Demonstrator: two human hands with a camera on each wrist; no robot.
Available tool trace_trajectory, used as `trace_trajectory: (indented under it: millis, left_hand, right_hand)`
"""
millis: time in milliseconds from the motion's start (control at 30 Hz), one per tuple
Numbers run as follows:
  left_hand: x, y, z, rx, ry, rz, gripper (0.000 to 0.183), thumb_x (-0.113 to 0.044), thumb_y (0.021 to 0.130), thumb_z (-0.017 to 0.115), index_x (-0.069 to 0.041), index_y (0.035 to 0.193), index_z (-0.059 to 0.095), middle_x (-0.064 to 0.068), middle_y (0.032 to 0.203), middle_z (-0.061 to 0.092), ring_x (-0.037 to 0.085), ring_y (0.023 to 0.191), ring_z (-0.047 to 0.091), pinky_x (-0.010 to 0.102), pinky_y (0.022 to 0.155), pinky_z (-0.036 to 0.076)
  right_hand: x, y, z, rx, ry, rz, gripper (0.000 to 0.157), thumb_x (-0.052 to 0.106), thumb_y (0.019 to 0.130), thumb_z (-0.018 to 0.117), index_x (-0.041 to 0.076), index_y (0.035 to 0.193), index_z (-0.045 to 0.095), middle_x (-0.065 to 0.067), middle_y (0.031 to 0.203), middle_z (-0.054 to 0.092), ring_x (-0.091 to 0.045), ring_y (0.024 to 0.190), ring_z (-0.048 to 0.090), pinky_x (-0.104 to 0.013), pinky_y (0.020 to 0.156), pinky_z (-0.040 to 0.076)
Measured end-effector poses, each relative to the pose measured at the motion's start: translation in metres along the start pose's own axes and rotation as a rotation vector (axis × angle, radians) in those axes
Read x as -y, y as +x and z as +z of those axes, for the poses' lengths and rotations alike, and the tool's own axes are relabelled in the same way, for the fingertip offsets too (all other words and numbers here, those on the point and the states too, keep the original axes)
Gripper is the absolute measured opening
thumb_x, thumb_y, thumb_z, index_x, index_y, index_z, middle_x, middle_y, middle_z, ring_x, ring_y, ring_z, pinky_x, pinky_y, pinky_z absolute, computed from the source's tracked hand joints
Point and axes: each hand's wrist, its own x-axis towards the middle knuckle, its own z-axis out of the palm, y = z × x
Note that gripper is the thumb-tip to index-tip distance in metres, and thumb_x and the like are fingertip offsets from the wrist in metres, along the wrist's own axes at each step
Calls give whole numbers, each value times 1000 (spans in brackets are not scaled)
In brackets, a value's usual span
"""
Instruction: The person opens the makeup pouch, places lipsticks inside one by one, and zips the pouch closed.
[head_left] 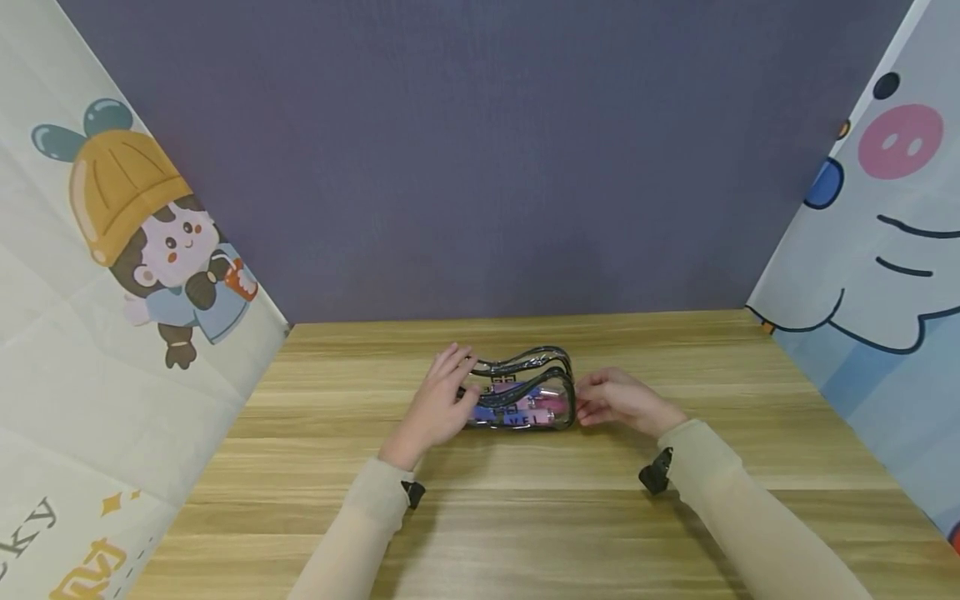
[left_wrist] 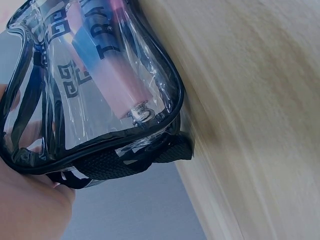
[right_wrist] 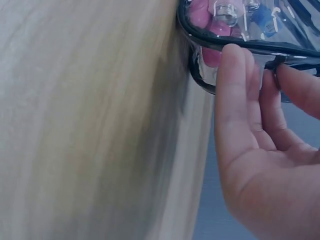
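Observation:
A clear plastic pouch [head_left: 528, 387] with black piping and dark lettering lies on the table between both hands. Through its wall show pink and blue tubes [left_wrist: 117, 85] and a rounded pink item [right_wrist: 200, 14]. At the pouch's left end, my left hand [head_left: 437, 406] holds the upper edge, thumb on the near side; some of its fingers show through the plastic in the left wrist view. On the right end, my right hand [head_left: 622, 402] pinches a small dark tab [right_wrist: 274, 64] between thumb and finger, with other fingertips against the piping.
The wood-grain table [head_left: 525, 517] stretches around the pouch. A dark grey-blue panel [head_left: 487, 167] stands along its back edge. Printed cloths with cartoon figures hang at the left [head_left: 67, 333] and right [head_left: 885, 275]. Black wrist straps sit on both sleeves.

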Motion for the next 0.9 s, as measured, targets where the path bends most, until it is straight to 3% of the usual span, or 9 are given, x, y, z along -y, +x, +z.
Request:
trace_trajectory:
  millis: [400, 900]
  left_hand:
    - [0, 0, 0, 9, 0, -8, 54, -27, 102, 47, 4, 146, 50, 14, 160, 38, 33, 153, 21, 47, 126, 11]
    - [1, 1, 1, 13, 5, -16, 55, -29, 103, 45, 3, 148, 48, 12, 161, 36, 32, 154, 20, 45, 126, 9]
  right_hand:
    - [12, -4, 2, -67, -93, 11, 18, 4, 95, 56, -11, 101, 62, -15, 85, 67, -20, 72, 66, -34, 71, 62]
    - [31, -6, 3, -105, -133, 3, 17, 5, 93, 55, -10, 98, 62, -12, 79, 66, -17, 65, 64, -29, 64, 61]
